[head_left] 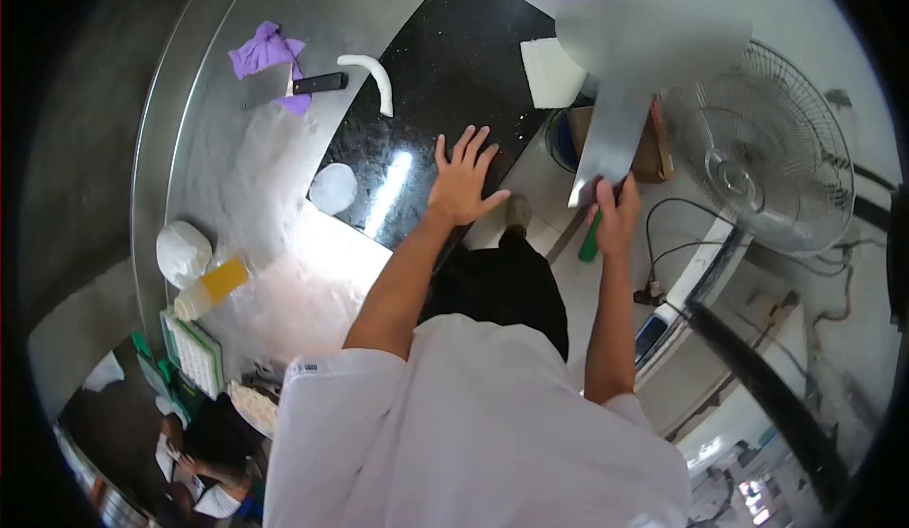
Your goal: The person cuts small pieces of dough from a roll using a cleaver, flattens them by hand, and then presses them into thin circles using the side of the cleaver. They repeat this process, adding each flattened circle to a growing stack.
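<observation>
My left hand lies palm down with fingers spread on a shiny black board. In my right hand is a cleaver with a wide metal blade and a green handle, held up to the right of the board. A blurred patch covers the blade's far end. Near the board's left corner lies a flat white disc. A curved white strip, possibly dough, crosses the board's left edge. On the right edge lies a whitish rectangular piece.
On the metal table lie a scraper on a purple cloth, a white bundle, a bottle of yellow liquid and a white-and-green tray. A fan stands right. Another person is at lower left.
</observation>
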Demonstrator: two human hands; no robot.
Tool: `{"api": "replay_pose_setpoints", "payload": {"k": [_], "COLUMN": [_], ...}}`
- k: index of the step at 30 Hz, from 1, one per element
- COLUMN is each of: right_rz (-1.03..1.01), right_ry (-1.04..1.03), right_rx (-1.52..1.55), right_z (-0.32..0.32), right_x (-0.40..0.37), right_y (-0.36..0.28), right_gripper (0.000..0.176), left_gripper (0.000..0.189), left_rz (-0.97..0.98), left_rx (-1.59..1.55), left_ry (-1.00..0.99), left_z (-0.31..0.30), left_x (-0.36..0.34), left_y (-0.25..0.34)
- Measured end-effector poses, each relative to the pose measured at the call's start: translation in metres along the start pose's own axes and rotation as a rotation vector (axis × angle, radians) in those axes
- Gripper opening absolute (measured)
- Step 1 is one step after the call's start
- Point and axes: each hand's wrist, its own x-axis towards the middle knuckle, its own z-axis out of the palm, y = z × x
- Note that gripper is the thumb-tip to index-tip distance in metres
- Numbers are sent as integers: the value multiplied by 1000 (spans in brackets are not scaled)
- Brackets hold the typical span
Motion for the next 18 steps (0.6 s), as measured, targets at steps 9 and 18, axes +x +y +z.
{"api": "replay_pose_setpoints", "payload": {"k": [9, 18], "right_rz": [-74, 55], "right_ry": [-33, 88], "right_rx": [20, -117], "right_z": [31, 48], "right_x": [148, 150], "right_y": [46, 33], "right_gripper": [41, 50], "left_gripper": [79, 76], "left_rz": [56, 124], "left_rx": [-94, -240], "left_ry": [37, 134], "left_z": [2, 2], "left_x": [-3, 1], "left_y": [-6, -8]}}
